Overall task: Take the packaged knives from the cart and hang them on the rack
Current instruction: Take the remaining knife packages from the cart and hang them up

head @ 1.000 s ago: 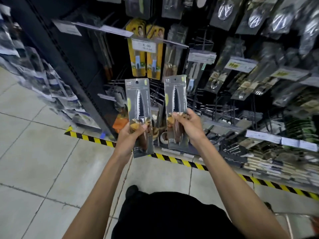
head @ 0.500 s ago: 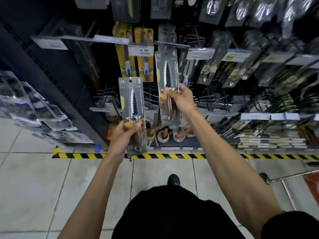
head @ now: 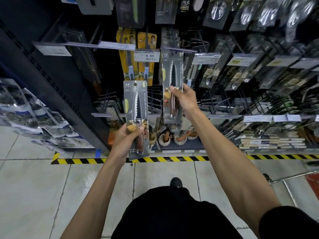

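My right hand [head: 183, 99] is the one nearer the rack [head: 60, 100], raised higher and further forward than my left hand [head: 126, 140]. Its fingers and thumb are curled round the lower half of 1 packaged knife [head: 172, 71], pinching the card over the wooden handle. That pack stands nearly upright, long axis top to bottom, blade tip up, so the hang hole lies straight above my grip at the far end of the card. The top edge sits right at the grey front strip of a peg [head: 183, 50], just right of the 8.00 price tag [head: 146, 56]. Whether the hole is already on the peg I cannot tell (the strip covers that spot). I judge the coming move turns on this: hole level with the peg tip, then a push away from me along the peg.

My left hand grips the second packaged knife [head: 136, 107] the same way, round the handle end, card upright, held lower and short of the pegs, waiting its turn. The cart [head: 284, 178] shows only as a rail at my right.
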